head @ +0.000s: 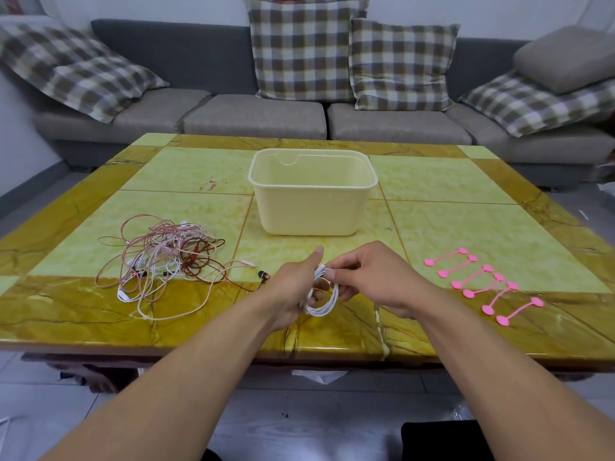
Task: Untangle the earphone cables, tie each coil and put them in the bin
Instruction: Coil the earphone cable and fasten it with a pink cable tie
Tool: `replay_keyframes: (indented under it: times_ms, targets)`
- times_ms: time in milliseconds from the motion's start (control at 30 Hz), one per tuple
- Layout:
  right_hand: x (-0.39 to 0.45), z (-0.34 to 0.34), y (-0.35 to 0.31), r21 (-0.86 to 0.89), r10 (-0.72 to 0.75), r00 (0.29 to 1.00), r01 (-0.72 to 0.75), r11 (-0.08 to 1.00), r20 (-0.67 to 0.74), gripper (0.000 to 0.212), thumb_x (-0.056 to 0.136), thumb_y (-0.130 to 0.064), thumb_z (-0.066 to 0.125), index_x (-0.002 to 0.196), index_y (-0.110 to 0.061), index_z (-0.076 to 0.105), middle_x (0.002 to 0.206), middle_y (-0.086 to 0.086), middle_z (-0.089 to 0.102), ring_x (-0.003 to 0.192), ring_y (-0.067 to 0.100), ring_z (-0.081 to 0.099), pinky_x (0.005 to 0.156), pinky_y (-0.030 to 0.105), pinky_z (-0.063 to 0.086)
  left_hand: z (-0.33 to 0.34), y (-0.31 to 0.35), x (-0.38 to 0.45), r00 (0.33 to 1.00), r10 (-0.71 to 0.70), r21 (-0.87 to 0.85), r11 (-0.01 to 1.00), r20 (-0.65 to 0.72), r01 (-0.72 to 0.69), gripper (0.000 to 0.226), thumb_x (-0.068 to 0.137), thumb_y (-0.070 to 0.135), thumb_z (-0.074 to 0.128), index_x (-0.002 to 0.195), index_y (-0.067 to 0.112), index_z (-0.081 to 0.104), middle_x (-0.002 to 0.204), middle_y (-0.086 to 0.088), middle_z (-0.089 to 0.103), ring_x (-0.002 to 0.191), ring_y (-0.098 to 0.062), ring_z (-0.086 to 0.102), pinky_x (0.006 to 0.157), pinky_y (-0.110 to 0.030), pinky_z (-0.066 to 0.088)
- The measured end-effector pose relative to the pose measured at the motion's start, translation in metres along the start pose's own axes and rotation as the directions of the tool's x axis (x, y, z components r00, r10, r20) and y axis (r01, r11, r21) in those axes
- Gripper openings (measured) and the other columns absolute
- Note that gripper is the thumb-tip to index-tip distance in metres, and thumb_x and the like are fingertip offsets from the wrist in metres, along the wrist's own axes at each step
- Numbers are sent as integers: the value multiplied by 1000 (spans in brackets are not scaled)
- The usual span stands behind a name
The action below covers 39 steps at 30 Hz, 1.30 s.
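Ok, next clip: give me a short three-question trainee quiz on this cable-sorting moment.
1. True or false: the bin already holds a tied coil.
2. How many pink ties lie on the table?
3. The tangled cables lie on which side of the hands: A left, B right?

Key: 1 false, it looks empty; 2 six; 3 A. Both the left hand and the right hand hold the white coil.

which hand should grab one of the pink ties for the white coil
Right. The pink ties lie on the table's right side, just beyond the right hand, which only pinches the white coil at its top. The left hand grips the coil's body and can keep holding it.
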State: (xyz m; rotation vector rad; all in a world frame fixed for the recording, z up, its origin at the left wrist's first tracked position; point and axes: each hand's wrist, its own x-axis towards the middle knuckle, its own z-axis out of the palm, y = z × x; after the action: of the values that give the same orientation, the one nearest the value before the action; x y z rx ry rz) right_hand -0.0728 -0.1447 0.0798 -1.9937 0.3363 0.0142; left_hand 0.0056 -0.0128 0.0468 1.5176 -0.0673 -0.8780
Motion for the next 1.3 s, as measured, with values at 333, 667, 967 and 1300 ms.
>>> replay_keyframes:
  times_ms: [333,667,967,1300]
  targets:
    - [1,-12,-4,-210,-46,999,42,977,-16,10,94,-23,72,97,-23,82,83,8,78,85,26,73,81,37,55,-5,2,-7,871,-203,8,975,448,223,75,98,67,36,94,2,73,81,-9,68,70,-22,66,66,-35,58]
    - [-2,-33,6,-67,-80,997,80,995,-3,14,95,-15,70,103,-18,82,82,-12,77,71,-10,63,67,7,43,1,1,-6,744,-104,-61,980,660,191,59,97,71,36,88,16,55,65,1,42,57,-13,39,56,-25,37]
    - [-6,-39,7,-84,-139,990,136,987,-33,15,96,-19,70,99,-26,82,90,-12,79,91,-2,70,78,13,49,-3,4,-6,748,-61,-90,983,661,159,50,102,49,47,114,4,66,88,-10,61,80,-23,58,89,-39,47]
    - [-6,-38,3,-134,-364,927,351,927,-90,17,95,-15,70,98,-28,80,95,-8,75,91,5,69,81,25,54,-6,10,-9,720,62,-82,997,691,-7,52,103,46,42,129,3,57,77,-2,53,64,-15,49,90,-39,49]
